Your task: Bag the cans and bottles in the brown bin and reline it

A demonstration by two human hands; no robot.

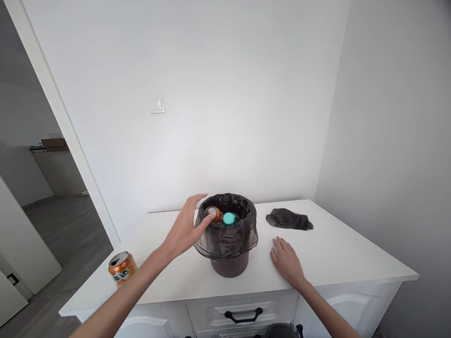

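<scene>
A dark bin [229,265] lined with a black plastic bag [230,241] stands on the white cabinet top. Inside it are an orange can [217,215] and something with a turquoise cap [229,218]. My left hand [186,225] is at the bin's left rim, thumb over the can's top and fingers apart, with nothing gripped. My right hand [286,260] rests on the cabinet top to the right of the bin, its fingers lying flat. Another orange can [121,268], opened and upright, stands near the left edge beside my left forearm.
A crumpled black bag [289,219] lies behind my right hand. The white cabinet top [338,244] meets walls at the back and right. Below its front edge is a drawer with a black handle [244,316]. At the left is a doorway.
</scene>
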